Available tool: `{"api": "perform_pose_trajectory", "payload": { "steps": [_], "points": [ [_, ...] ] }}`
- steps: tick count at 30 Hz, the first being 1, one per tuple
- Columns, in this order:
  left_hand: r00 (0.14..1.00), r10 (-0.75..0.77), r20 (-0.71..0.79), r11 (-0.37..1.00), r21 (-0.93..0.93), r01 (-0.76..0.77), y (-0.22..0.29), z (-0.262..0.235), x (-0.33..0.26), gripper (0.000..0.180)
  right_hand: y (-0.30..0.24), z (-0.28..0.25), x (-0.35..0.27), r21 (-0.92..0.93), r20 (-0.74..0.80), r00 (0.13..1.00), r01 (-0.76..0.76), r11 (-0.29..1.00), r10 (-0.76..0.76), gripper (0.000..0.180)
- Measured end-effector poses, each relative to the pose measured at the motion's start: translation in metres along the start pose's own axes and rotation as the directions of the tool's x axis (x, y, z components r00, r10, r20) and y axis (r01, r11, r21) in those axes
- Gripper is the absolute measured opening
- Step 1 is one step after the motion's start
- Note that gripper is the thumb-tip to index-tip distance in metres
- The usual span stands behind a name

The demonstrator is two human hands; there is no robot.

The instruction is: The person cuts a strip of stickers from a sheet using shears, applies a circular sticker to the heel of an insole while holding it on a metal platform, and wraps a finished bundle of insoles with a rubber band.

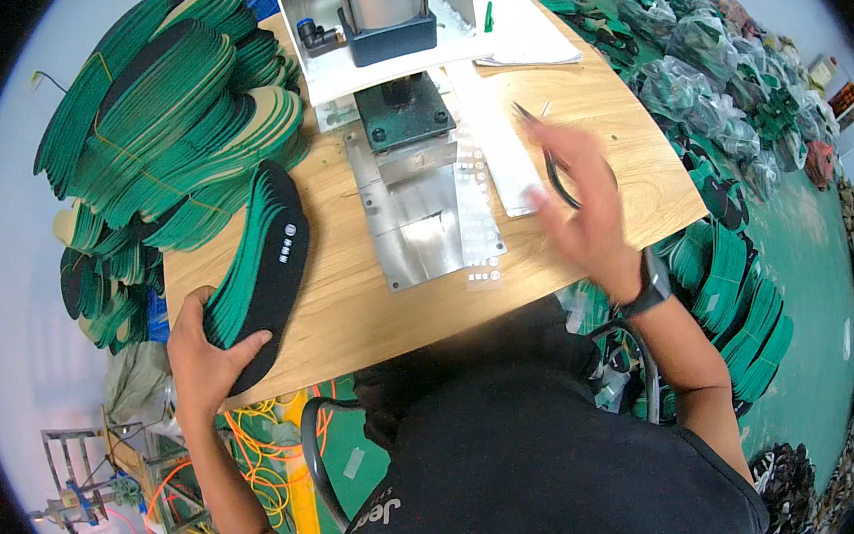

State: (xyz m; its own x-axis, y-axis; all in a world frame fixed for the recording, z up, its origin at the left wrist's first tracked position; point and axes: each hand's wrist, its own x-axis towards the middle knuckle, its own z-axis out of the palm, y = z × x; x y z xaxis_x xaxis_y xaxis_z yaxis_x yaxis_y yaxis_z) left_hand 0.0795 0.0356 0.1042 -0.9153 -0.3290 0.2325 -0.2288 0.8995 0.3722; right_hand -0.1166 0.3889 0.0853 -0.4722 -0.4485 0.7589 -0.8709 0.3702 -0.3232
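Observation:
My left hand (215, 349) grips the heel end of a stack of green insoles (241, 257) at the table's left edge, thumb on top. The uppermost insole (281, 263) is black with a small white print. My right hand (588, 204), blurred by motion, is over the right part of the table, with thumb and fingers apart. Beside and partly behind it are scissors (562, 178) with dark handles, their pointed tip toward the press. Between my hands, a clear strip of white transfer prints (478, 218) lies along the metal plate (414, 233) under the press head (403, 113).
Tall bundles of green insoles (164, 117) crowd the table's left side. Paper sheets (529, 33) with a green pen (488, 17) lie behind the press (388, 29). Bagged goods (702, 65) and more insole bundles (741, 302) stand on the right. Orange hoses (261, 451) run along the floor.

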Motion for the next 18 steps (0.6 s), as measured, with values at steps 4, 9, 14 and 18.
{"api": "perform_pose_trajectory", "payload": {
  "steps": [4,9,14,18],
  "points": [
    [0.951,0.277,0.135,0.947,0.129,-0.294,0.015,-0.009,-0.02,0.069,-0.121,0.061,0.045,0.333,0.291,0.878,0.279,0.901,-0.38,0.057],
    [0.898,0.387,0.208,0.922,-0.112,-0.371,0.006,-0.013,-0.023,0.075,-0.113,0.124,0.045,0.326,0.712,0.59,0.205,0.923,-0.382,0.05],
    [0.999,0.041,0.01,0.915,-0.401,-0.034,-0.043,0.004,-0.073,0.103,-0.138,0.123,0.059,0.254,0.706,0.616,0.241,0.937,-0.35,0.049],
    [0.96,0.17,-0.224,0.813,-0.518,-0.265,-0.041,0.028,-0.042,0.099,-0.144,0.141,0.037,0.324,0.629,0.666,0.245,0.914,-0.401,0.057]
  ]
}}
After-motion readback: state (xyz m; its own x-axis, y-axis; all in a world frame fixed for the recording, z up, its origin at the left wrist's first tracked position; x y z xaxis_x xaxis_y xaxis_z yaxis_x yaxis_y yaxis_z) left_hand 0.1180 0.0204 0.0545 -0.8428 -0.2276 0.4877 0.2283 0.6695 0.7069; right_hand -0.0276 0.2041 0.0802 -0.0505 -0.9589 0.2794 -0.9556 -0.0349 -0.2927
